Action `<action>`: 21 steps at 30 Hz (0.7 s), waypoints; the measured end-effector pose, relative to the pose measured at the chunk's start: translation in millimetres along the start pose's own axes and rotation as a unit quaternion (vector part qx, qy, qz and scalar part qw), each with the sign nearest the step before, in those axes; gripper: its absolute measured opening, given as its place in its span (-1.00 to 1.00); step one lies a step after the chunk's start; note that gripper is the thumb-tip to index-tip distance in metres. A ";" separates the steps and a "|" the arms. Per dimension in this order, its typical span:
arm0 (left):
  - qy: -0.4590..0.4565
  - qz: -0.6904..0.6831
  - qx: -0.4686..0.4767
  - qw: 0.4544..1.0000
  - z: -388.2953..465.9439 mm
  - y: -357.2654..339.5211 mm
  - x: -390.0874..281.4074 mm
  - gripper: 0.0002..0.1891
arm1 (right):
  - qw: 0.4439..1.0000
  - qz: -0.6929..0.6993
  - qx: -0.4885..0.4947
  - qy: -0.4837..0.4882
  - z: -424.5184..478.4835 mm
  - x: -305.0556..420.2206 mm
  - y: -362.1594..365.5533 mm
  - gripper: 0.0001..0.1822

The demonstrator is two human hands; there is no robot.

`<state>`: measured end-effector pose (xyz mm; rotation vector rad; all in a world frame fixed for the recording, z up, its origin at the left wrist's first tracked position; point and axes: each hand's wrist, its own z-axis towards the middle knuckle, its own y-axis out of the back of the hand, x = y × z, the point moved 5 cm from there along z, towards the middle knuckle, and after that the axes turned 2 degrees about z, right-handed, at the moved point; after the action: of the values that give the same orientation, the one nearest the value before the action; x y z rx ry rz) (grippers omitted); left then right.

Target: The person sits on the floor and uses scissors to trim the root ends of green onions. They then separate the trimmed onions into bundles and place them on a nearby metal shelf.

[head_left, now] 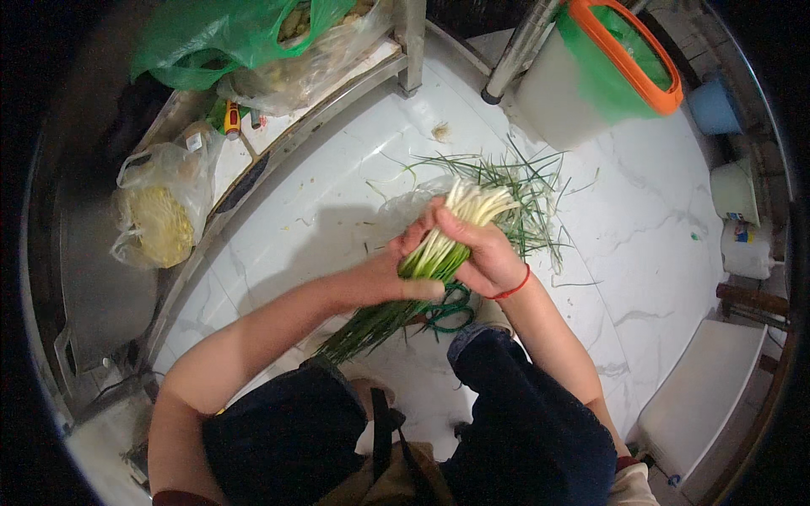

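Observation:
Between my hands is a bunch of thin green stalks with white ends, like scallions or garlic chives [436,253], its white ends up and away from me and its dark leaves trailing down to the left. My left hand [405,265] wraps the bunch from the left side. My right hand [484,253], with a red cord at the wrist, grips it near the white ends. Loose green trimmings [531,202] lie on the floor beyond, beside a crumpled clear plastic bag [411,202]. Dark green looped handles [452,310] show just below my right hand, partly hidden.
At the left, a low metal-edged shelf [304,117] holds a green plastic bag [253,38] and a bag of yellowish sprouts [161,221]. An orange-rimmed bin [563,88] stands beyond a metal leg [512,60]. A white plastic box [702,386] is at the lower right.

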<state>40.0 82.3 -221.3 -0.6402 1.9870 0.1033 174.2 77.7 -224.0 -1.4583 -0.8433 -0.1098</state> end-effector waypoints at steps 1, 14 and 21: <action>0.024 -0.047 0.071 0.996 0.0 -17.0 3.1 -0.45 | 1.000 -0.014 -0.011 0.019 0.8 3.5 3.0 -0.71; 0.089 -0.185 0.066 0.977 -8.0 -32.6 13.0 -0.61 | 0.942 -0.278 -0.190 -0.016 -40.1 26.5 33.4 -0.64; 0.051 -0.173 -0.175 0.968 -7.3 -0.5 5.6 -0.73 | 0.937 -0.273 -0.219 -0.006 -47.4 15.8 51.6 -0.75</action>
<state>32.5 77.2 -222.3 -1.2342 1.9397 0.2153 234.2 50.2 -252.3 -1.5923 -1.2755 -0.7486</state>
